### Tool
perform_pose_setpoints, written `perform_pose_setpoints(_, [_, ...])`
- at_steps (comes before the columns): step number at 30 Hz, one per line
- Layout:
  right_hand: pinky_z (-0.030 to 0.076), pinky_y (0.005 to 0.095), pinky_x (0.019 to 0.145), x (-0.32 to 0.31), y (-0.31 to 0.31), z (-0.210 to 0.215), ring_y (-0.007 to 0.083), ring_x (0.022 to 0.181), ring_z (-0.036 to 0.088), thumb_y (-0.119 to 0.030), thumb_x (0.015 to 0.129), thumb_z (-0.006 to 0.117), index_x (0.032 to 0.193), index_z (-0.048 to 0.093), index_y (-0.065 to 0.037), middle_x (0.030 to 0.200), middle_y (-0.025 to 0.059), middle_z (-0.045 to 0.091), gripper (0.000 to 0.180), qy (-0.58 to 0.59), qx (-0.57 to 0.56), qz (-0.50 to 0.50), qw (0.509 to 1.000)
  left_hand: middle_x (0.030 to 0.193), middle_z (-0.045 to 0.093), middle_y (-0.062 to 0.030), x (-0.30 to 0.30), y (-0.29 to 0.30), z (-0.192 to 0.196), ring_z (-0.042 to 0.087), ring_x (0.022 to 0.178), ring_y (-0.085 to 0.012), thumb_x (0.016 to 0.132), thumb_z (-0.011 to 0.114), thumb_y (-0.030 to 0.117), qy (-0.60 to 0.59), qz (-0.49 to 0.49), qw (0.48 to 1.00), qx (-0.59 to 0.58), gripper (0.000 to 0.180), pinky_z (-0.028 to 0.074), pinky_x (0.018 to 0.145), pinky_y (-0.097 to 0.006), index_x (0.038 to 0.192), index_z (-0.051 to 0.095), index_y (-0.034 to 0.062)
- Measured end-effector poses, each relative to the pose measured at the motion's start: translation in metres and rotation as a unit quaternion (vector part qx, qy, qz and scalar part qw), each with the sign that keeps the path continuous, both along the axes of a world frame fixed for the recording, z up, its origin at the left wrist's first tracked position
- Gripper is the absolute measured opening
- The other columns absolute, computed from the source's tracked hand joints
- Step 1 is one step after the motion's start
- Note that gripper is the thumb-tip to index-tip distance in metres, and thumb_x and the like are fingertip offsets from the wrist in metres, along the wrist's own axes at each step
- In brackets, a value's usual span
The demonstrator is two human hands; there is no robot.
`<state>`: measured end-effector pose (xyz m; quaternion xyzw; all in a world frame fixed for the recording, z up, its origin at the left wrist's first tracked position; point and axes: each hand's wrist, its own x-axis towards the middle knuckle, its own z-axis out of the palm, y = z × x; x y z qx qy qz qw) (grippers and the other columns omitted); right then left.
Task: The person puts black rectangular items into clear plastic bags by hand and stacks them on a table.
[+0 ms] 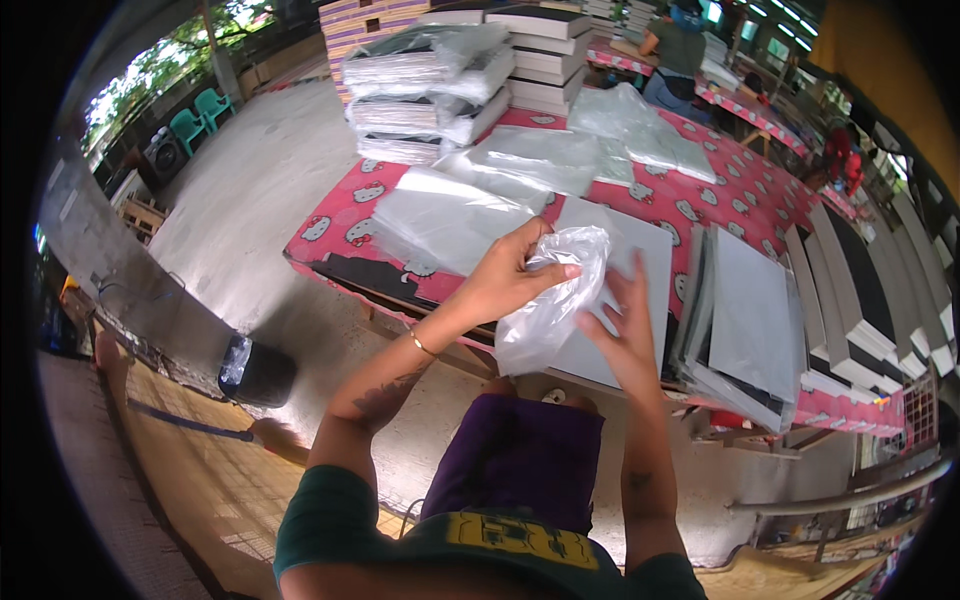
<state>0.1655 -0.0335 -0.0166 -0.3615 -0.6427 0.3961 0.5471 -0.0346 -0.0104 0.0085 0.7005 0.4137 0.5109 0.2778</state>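
Pinching the top of a clear plastic bag near the middle of the frame, the left hand has thumb and fingers closed on the film, which looks like a way to keep one edge still. The right hand, just right of centre, lies against the bag's far side with fingers spread and pressed into the plastic, seemingly pulling the mouth apart; it touches the bag, though whether it truly grips a layer cannot be told. Held between both hands above the near edge of the surface, the bag is thin, see-through, crumpled and glossy, hanging slack toward the lower centre and apparently empty.

Directly behind it lies a flat grey board, probably within easy reach for that reason. Loose clear bags spread left of centre, grey sheets stand stacked at the right, and wrapped bundles pile up at the upper left. A person sits at the top.
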Motion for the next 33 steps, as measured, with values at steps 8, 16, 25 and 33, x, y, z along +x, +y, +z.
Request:
perform_pose_setpoints(8, [0.043,0.0226,0.077,0.113,0.081,-0.001,0.0112,0.085,0.059,-0.027,0.091,0.062,0.113,0.061,-0.002,0.088,0.0046,0.066,0.034,0.035,-0.098,-0.020,0.994,0.063,0.038,0.0072,-0.059,0.034,0.004,0.033,0.063,-0.0040,0.089,0.066,0.027,0.125,0.010,0.985,-0.122,0.036,0.030,0.055,-0.024,0.066,0.052,0.0028])
perform_pose_setpoints(16, [0.011,0.0761,0.097,0.231,0.067,-0.102,0.0415,0.139,0.019,-0.069,0.083,0.044,0.142,0.038,-0.020,0.149,0.0197,0.027,0.077,-0.556,-0.159,-0.340,0.742,0.060,0.035,0.0093,-0.080,0.046,-0.041,0.028,0.058,-0.0034,0.091,0.063,0.027,-0.020,0.082,0.988,-0.131,0.034,0.024,0.049,-0.024,0.067,0.051,0.0049])
perform_pose_setpoints(25, [0.018,0.0539,0.110,0.127,0.038,-0.048,0.0411,0.139,0.019,-0.043,0.080,0.070,0.145,0.026,-0.004,0.148,0.0247,0.025,0.087,-0.207,0.067,-0.178,0.960,0.070,0.047,0.0073,0.009,0.033,-0.022,0.035,0.060,-0.0018,0.094,0.057,0.029,-0.141,0.013,0.977,-0.160,0.026,0.030,0.053,-0.021,0.083,0.059,0.0054])
perform_pose_setpoints(33, [0.036,0.0342,0.102,0.059,0.068,-0.078,0.0203,0.119,0.048,-0.027,0.086,0.069,0.133,0.042,-0.004,0.127,0.0120,0.052,0.059,0.331,-0.356,0.136,0.863,0.083,0.060,0.0045,0.006,0.013,0.009,0.053,0.075,-0.0022,0.089,0.065,0.018,-0.213,-0.162,0.933,-0.239,0.016,0.042,0.066,-0.019,0.097,0.062,0.0039])
